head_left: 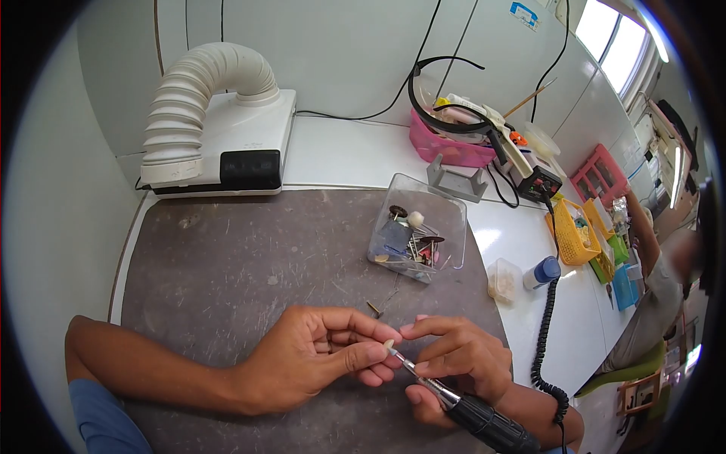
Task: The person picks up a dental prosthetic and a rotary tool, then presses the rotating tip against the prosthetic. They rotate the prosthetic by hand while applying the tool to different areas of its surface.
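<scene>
Between its thumb and fingertips, my left hand [325, 352] pinches a small pale piece [389, 344]. My right hand [461, 359] grips a rotary handpiece [484, 420] with a black body and silver nose. The handpiece's tip points up and left and meets the pale piece, though the exact contact is too small to tell. Both hands are close together over the dark worn mat [249, 265]. A small loose bit [374, 309] lies on the mat just above the fingers.
A clear box [378, 219] of bits stands behind the hands. White extractor [257, 136] with hose is back left. Pink basket [454, 151], control box [541, 185], blue-lidded jar [542, 272] and coiled cord [542, 340] are right. Another person [658, 295] sits far right.
</scene>
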Demonstrator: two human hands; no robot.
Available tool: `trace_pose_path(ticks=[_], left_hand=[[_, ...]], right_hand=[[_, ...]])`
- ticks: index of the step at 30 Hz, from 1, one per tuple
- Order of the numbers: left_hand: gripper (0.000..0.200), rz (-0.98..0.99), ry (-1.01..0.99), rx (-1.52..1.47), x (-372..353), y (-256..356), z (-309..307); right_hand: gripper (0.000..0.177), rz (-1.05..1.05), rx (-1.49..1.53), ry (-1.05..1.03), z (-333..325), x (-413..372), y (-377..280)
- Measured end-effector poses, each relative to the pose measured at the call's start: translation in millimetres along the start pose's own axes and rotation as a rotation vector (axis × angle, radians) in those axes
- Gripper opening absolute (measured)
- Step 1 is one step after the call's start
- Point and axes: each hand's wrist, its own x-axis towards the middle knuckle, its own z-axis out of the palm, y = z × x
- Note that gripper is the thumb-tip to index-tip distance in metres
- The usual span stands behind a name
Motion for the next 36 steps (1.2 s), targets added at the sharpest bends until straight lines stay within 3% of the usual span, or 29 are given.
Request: trace_pose_path(ticks=[36], left_hand=[[0.028,-0.010,-0.010,0.004,-1.6,0.7,0.2]], right_hand=[[0.024,-0.040,0.000,0.039,2.3,-5.9,6.5]])
